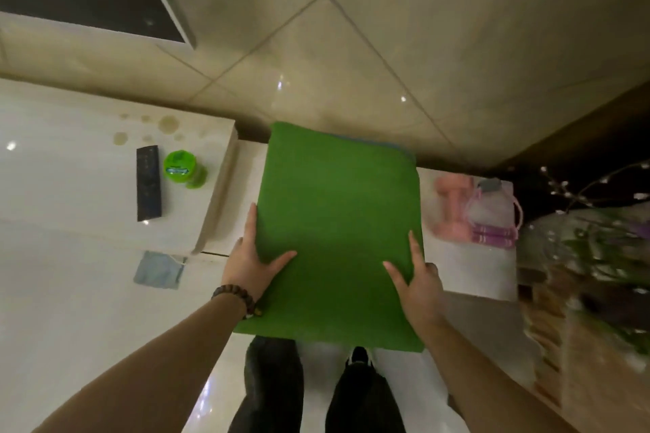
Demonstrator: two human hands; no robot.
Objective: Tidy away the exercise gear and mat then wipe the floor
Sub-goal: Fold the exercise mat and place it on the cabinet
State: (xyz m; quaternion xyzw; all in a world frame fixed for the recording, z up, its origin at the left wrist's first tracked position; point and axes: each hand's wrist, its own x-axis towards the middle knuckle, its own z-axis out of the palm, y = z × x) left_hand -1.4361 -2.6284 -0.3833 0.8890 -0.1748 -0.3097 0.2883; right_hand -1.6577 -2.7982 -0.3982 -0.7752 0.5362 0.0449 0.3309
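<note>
Hands at frame centre: left hand (251,262) and right hand (416,278) both grip the folded green mat (337,228) by its side edges

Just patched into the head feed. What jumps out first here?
A folded green mat fills the centre, gripped at its sides by the left hand and right hand. Pink dumbbells lie on the white surface to its right; a green jar and remote sit to its left.

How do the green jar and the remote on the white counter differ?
The green jar is round, squat and bright green; the remote is flat, long, narrow and black. The jar stands upright with its lid up; the remote lies flat. Both sit side by side on the white counter, apart, untouched by either hand.
</note>
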